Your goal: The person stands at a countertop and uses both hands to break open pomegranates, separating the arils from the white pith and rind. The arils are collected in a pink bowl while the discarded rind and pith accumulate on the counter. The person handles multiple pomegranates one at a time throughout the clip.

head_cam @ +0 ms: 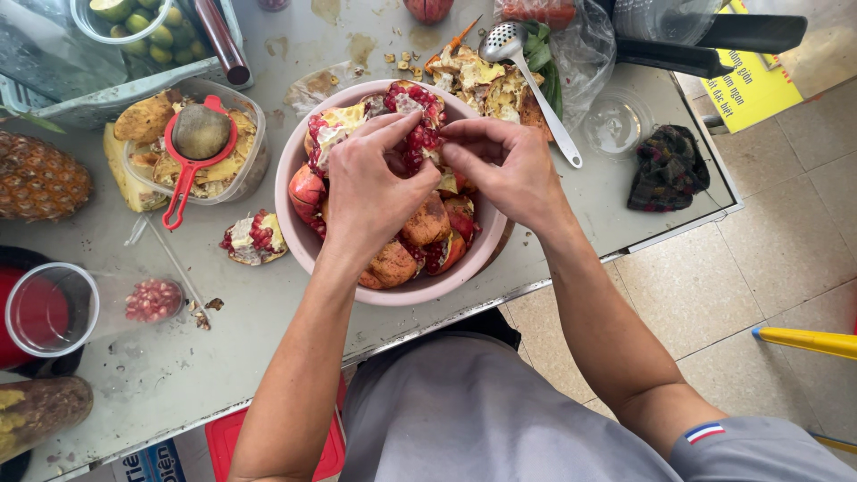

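Grey counter (268,375) w/ pink bowl (299,236) of pomegranate pieces, directly under both hands. Left hand (366,192) & right hand (509,170) meet above bowl, each grip closed, fingers pinched on one broken pomegranate chunk (420,134) between them. Clear cup of red seeds (153,300) lies well left of left hand.

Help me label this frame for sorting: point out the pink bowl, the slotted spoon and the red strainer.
pink bowl (295,234): head view, bare left rim.
slotted spoon (501,41): head view, perforated metal head.
red strainer (181,191): head view, red handle.
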